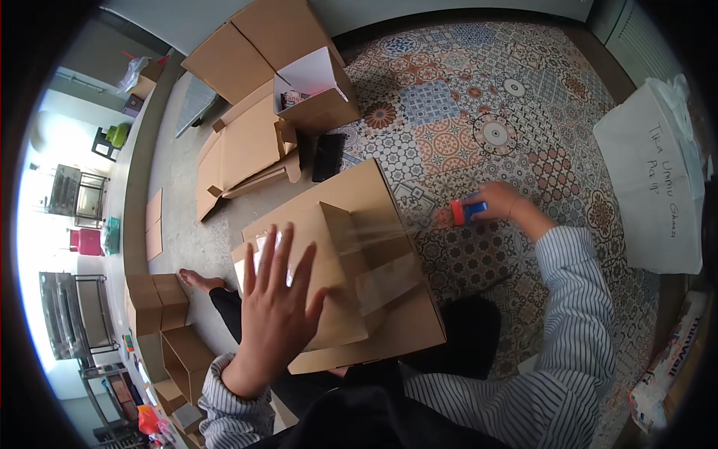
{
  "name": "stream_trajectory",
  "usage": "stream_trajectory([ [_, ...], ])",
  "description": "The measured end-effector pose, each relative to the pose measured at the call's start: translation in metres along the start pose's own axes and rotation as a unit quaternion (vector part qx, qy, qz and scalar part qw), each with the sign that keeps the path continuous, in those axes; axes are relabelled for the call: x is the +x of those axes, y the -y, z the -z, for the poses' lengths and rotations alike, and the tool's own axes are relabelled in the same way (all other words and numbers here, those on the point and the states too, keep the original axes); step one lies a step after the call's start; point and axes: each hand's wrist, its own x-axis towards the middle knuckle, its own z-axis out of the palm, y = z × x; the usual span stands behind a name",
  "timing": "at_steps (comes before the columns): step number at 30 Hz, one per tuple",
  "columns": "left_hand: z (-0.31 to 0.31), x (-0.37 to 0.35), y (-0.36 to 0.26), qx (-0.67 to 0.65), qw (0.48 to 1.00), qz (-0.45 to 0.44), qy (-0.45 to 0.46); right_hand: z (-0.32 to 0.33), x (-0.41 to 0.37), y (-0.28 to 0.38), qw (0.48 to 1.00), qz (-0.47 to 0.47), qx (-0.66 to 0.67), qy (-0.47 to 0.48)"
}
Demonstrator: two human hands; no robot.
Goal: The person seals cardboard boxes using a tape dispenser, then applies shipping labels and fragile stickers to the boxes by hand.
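My left hand (278, 314) has its fingers spread over the left part of a small brown cardboard box (334, 288). That box rests on a wider, flat cardboard box (366, 187) at my lap. In my right hand (497, 200) is a blue and red tape dispenser (459, 212), held out to the right above the tiled floor. A strip of clear tape (385, 233) stretches from the dispenser to the small box. Another piece of clear tape (396, 280) lies across the boxes nearer to me. Shiny tape or plastic shows behind my left fingers.
Beyond the boxes lie a black phone (327, 157), a folded carton (243, 146) and an open box with a white inside (318, 97). Cardboard boxes (187, 355) stand at left. A white bag with handwriting (654, 179) is at right. My bare foot (200, 280) extends left.
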Motion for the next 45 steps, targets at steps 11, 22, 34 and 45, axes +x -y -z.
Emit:
stream_trajectory([
  [11, -0.045, 0.104, -0.101, 0.151, 0.881, -0.298, 0.335, -0.016, 0.027, 0.036, 0.999, -0.004, -0.019, 0.029],
  [22, -0.101, -0.099, 0.119, -0.55, 0.645, 0.425, -0.318, -0.005, 0.054, 0.089, 0.993, -0.03, -0.085, 0.081],
  [34, -0.037, 0.085, -0.081, -0.231, 0.854, -0.459, 0.083, -0.012, 0.074, 0.109, 0.988, -0.085, -0.066, 0.109],
  [45, -0.078, 0.091, -0.062, 0.009, 0.887, -0.385, 0.255, -0.026, 0.071, 0.089, 0.994, -0.071, -0.048, 0.063],
])
